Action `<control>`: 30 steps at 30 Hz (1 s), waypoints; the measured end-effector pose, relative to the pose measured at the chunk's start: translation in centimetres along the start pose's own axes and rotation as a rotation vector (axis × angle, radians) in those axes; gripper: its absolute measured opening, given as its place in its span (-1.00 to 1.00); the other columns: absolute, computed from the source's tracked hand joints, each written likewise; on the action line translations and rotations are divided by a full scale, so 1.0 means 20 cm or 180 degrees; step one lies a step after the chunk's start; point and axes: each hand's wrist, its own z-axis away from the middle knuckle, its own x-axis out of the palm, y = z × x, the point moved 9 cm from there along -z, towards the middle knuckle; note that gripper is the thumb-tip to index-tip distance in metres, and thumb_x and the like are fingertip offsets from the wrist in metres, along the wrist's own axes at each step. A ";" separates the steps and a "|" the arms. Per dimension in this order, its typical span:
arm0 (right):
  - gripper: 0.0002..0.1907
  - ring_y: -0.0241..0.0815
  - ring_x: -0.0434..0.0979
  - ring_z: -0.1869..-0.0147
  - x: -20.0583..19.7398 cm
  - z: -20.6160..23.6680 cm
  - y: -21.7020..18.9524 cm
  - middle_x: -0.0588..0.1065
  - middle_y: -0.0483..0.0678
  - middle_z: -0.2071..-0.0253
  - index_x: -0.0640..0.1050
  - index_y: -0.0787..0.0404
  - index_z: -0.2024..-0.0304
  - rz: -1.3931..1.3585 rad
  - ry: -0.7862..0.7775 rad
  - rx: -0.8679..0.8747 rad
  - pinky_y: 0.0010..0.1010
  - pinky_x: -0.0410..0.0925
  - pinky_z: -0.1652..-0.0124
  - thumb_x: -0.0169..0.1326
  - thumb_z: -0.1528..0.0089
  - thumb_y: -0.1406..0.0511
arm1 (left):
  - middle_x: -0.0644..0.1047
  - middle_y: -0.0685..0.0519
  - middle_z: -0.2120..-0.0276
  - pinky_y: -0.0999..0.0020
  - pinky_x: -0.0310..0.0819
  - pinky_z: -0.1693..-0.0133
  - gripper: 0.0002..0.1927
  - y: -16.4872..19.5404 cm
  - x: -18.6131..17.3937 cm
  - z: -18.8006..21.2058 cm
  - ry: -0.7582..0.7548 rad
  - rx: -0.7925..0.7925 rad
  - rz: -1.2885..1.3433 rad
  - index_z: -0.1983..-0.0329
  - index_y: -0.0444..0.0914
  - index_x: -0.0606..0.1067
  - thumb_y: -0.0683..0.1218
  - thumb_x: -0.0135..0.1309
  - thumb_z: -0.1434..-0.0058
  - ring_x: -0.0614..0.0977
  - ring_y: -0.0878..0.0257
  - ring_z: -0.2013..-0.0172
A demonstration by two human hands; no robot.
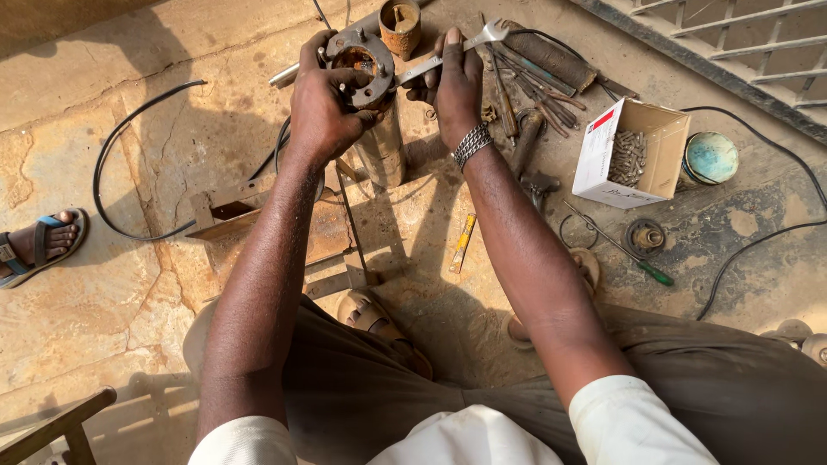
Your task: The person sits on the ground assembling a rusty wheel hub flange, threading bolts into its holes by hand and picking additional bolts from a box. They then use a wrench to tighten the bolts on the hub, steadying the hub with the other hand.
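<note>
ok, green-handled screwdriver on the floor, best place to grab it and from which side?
Take the green-handled screwdriver by its green handle, the thick end nearest the person, coming from above. It lies flat on the floor, shaft running up-left toward the cardboard box, with free space around the handle.

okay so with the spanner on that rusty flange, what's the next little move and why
Probably swing the spanner handle a short arc while the left hand braces the flange. The right hand grips the spanner with its near end at the flange edge, and the left hand already clasps the rusty flange atop the upright metal cylinder, so bracing looks needed.
</note>
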 end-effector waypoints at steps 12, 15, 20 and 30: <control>-0.61 0.07 0.59 0.03 -0.19 0.17 -0.27 0.48 0.27 -0.06 0.37 0.31 -0.21 0.2484 0.0437 -0.1677 -0.05 0.51 0.08 0.05 -0.37 0.29 | 0.14 -0.25 -0.40 -0.04 0.61 -0.11 -0.49 0.10 -0.05 0.01 0.0080 0.0313 -0.0119 0.06 -0.22 0.67 -0.04 0.53 0.11 0.47 -0.22 -0.24; -0.46 0.03 0.62 -0.08 -0.25 0.23 -0.23 0.35 0.30 -0.32 0.21 0.28 -0.36 0.2282 0.0364 -0.1698 -0.10 0.54 0.01 -0.02 -0.34 0.36 | 0.16 -0.26 -0.32 -0.41 0.30 -0.08 -0.52 0.22 -0.11 0.03 0.0578 0.0513 -0.0980 0.15 -0.24 0.68 -0.04 0.53 0.18 0.30 -0.30 -0.22; -0.52 0.04 0.60 -0.31 -0.18 0.34 -0.25 0.51 0.27 -0.30 0.38 0.13 -0.42 0.2467 -0.0122 -0.2117 -0.13 0.52 -0.20 0.03 -0.45 0.45 | 0.52 -0.09 0.09 -0.36 0.02 -0.25 -0.43 0.30 0.00 0.01 0.0643 0.0188 -0.1587 -0.17 -0.23 0.41 -0.09 0.26 -0.07 0.36 -0.03 -0.16; -0.84 -0.32 0.55 0.26 -0.11 0.37 -0.07 0.53 -0.09 0.20 0.51 0.21 0.05 0.0319 -0.0752 -0.0678 -0.44 0.52 0.37 0.11 -0.37 0.51 | 0.54 -0.04 0.40 -0.33 0.06 -0.12 -0.26 0.29 0.11 -0.02 0.0884 0.0395 -0.1652 -0.44 -0.27 0.09 -0.23 0.03 -0.18 0.42 0.05 0.07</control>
